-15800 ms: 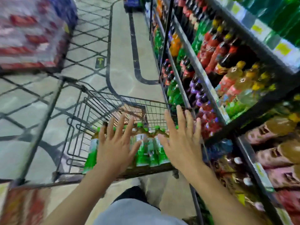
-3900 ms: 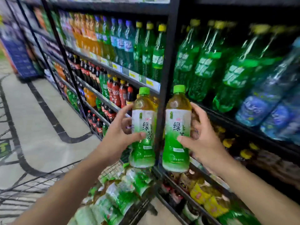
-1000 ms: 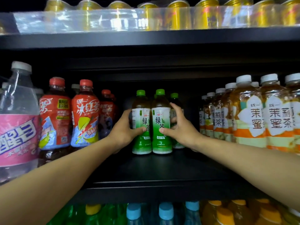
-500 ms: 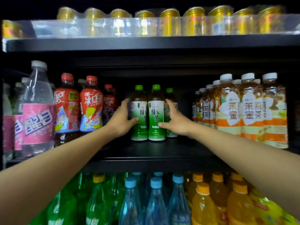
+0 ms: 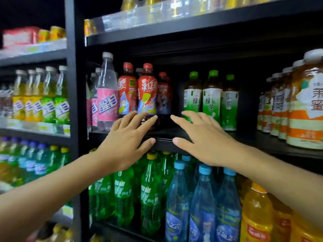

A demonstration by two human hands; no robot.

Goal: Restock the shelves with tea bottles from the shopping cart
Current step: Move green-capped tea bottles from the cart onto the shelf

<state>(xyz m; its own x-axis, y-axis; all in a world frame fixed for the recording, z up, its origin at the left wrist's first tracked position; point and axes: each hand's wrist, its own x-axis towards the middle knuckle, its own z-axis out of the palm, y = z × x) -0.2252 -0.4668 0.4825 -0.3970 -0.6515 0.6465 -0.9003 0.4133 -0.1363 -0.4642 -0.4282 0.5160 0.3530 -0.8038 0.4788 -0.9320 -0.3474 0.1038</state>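
Head view: black shelf (image 5: 262,142), bottles (image 5: 212,96) upright.

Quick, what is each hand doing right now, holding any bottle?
Left hand: open, fingers straight, holding nothing.
Right hand: open, holding nothing, in front of the green tea bottles.

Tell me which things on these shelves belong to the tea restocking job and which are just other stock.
Job:
green tea bottles
shelf
left hand, open
right hand, open

Other stock:
red tea bottles
pink soda
jasmine tea
green soda
blue water
cans
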